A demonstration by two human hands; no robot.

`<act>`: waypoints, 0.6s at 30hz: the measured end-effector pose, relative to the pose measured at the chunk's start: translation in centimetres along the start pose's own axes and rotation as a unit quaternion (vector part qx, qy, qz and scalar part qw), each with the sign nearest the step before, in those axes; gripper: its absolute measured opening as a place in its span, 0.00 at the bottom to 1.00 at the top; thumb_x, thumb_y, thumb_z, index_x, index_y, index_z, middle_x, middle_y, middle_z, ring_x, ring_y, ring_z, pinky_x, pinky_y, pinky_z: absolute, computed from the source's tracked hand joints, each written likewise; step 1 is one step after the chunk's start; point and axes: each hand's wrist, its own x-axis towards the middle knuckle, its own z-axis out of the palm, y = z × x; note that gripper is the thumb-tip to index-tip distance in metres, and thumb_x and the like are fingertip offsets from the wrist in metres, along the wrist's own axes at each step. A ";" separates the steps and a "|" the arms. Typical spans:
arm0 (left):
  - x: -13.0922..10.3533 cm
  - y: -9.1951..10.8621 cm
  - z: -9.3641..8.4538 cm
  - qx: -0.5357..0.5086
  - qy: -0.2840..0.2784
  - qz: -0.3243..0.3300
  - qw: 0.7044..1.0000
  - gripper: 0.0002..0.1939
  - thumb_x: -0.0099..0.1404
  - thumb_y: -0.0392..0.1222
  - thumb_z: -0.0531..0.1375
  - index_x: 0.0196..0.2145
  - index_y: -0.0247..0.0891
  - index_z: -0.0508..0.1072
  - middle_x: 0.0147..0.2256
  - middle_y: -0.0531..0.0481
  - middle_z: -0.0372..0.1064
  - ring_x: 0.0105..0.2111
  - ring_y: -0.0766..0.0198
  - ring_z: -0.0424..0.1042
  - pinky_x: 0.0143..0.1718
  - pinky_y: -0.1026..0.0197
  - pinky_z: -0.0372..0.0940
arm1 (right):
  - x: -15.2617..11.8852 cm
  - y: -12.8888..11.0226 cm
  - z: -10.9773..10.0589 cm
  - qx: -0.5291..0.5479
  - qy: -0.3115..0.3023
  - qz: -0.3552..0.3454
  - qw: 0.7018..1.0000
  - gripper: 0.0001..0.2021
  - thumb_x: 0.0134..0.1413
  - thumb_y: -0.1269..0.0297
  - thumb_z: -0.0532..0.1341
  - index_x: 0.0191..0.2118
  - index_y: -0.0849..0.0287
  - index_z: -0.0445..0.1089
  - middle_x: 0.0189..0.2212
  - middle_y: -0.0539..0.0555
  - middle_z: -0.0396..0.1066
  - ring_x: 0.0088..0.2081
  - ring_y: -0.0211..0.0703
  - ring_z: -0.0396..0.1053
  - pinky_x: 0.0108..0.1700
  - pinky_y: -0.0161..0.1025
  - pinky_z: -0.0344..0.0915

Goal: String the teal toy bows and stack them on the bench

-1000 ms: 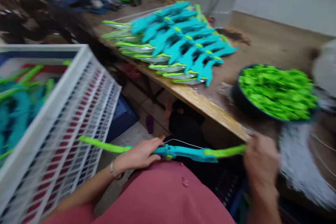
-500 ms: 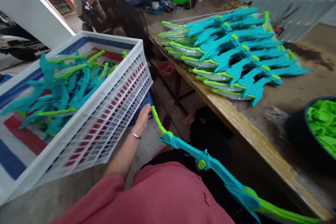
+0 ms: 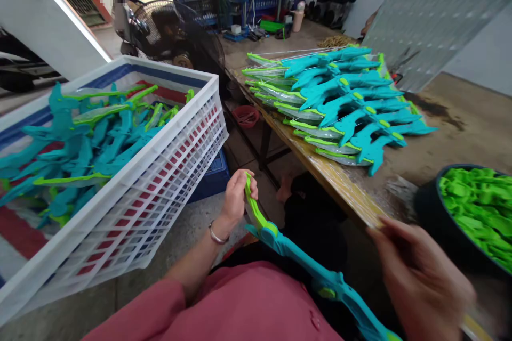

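Note:
A teal toy bow (image 3: 296, 253) with green tips lies slanting across my lap. My left hand (image 3: 234, 200) is closed around its upper green tip; the far end runs out of view at the bottom. To the right, above the bow and close to the table edge, is my right hand (image 3: 426, 272), smeared by motion. Its thumb and forefinger are pinched together, but whatever is between them is too fine to make out. Similar bows with white strings are stacked in a row (image 3: 348, 101) on the table, and more lie jumbled (image 3: 116, 133) in a white crate (image 3: 196, 138).
A wooden table (image 3: 464, 90) stretches along my right, with a dark bucket (image 3: 426, 213) of green plastic parts on it. Beneath the white crate sits a blue crate (image 3: 212, 173). A red basket (image 3: 245, 117) and a large fan (image 3: 200, 32) stand ahead.
My right hand has come into view from the lower right, away from the bow's far end. My left hand has moved slightly right and down, still on the green tip. The view has shifted.

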 end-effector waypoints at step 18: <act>-6.3 4.1 2.3 -0.106 -0.186 0.075 0.974 0.21 0.65 0.57 0.62 0.28 0.40 0.60 0.22 0.55 0.54 0.21 0.68 0.53 0.23 0.67 0.54 | 1.0 -12.1 8.0 0.267 -0.170 -0.230 0.920 0.10 0.68 0.78 0.54 0.41 0.60 0.70 0.35 0.56 0.71 0.35 0.40 0.68 0.35 0.35 0.69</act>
